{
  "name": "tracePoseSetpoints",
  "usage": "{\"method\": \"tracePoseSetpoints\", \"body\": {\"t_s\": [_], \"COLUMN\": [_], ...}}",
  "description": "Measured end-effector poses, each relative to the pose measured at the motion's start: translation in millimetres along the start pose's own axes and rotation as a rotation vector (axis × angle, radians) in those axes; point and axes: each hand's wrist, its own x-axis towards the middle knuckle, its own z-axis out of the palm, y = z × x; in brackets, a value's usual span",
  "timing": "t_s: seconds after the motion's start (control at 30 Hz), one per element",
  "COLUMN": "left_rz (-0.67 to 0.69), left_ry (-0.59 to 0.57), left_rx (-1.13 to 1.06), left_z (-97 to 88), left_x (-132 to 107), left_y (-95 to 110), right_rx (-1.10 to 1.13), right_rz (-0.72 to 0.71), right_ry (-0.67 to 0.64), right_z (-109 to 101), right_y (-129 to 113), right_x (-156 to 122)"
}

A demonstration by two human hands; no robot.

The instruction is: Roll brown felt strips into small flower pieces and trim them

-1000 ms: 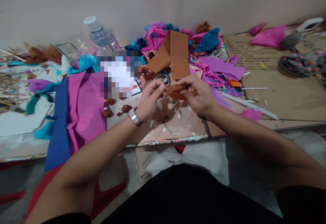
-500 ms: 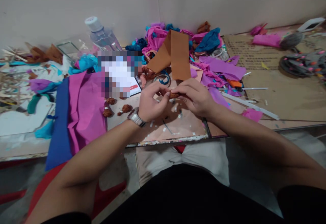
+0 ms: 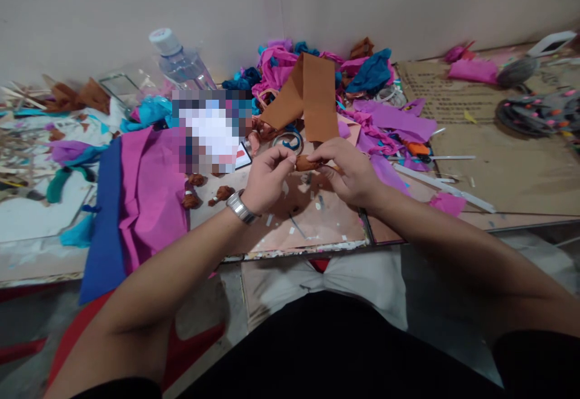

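A small scrunched piece of brown paper [image 3: 305, 162] is pinched between both my hands above a cardboard work board [image 3: 317, 223]. My left hand [image 3: 266, 178], with a metal watch on its wrist, grips the piece's left end with thumb and fingertips. My right hand [image 3: 348, 170] is curled round its right end and hides most of it. Just behind my hands lies a folded strip of brown paper [image 3: 312, 94]. A few small brown paper balls [image 3: 206, 190] lie on the board to the left of my left hand.
Magenta paper sheets [image 3: 151, 193] over a blue sheet [image 3: 105, 230] lie at left. A clear plastic bottle [image 3: 181, 63] stands at the back left. Crumpled pink, purple and blue paper [image 3: 362, 78] is heaped behind. White sticks [image 3: 441, 187] and flat cardboard [image 3: 498, 163] lie at right.
The brown piece has been squeezed from a loose wad into a small tight roll. Both hands dipped toward the board, then rose slightly, still pinching it.
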Motion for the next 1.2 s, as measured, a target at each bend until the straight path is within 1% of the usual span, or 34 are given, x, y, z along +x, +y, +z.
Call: {"method": "tracePoseSetpoints", "body": {"t_s": [0.1, 0.2, 0.27, 0.33, 0.4, 0.47, 0.57, 0.6, 0.7, 0.8, 0.93, 1.2], "left_rz": [-0.167, -0.337, -0.382, -0.35, -0.289, -0.156, 0.145, 0.223, 0.327, 0.37, 0.401, 0.258], "left_ry": [-0.022, -0.061, -0.097, -0.121, -0.11, -0.072, -0.047, -0.049, -0.046, -0.041, -0.042, -0.019], "left_rx": [-0.225, -0.396, -0.446, -0.42, -0.371, -0.233, 0.11, 0.202, 0.305, 0.327, 0.358, 0.28], "left_z": [2.1, 4.1, 4.5, 4.0, 2.5, 0.3, -3.5, -4.7, -7.2, -8.6, -9.0, -8.1], "left_x": [2.1, 3.4, 3.8, 3.5, 2.3, 0.4, -2.1, -2.5, -2.4, -1.3, -0.8, 0.3], "left_y": [-0.9, -0.1, 0.3, 0.1, -0.4, -1.1, -1.6, -1.6, -1.5, -0.8, 2.2, 7.2], "right_rx": [0.023, 0.034, 0.037, 0.037, 0.035, 0.03, 0.022, 0.015, -0.018, -0.049, -0.061, -0.063], "right_rz": [0.016, 0.003, -0.011, -0.014, -0.013, -0.012, -0.005, -0.001, -0.017, -0.063, -0.069, -0.091], "right_ry": [0.021, 0.041, 0.046, 0.041, 0.031, 0.019, 0.0, -0.008, -0.029, -0.05, -0.093, -0.085], "right_z": [0.6, 0.7, 0.5, 0.0, -0.4, -0.6, -0.3, -0.2, -0.6, -2.6, -6.2, -6.4], "right_y": [1.4, 1.2, 0.4, -0.6, -1.4, -1.8, -1.2, -0.8, 0.4, 0.6, -0.4, 2.1], "right_x": [-1.6, -1.9, -1.2, -0.1, 0.8, 1.0, 0.3, -0.1, -0.3, 0.6, 1.7, 0.8]}}
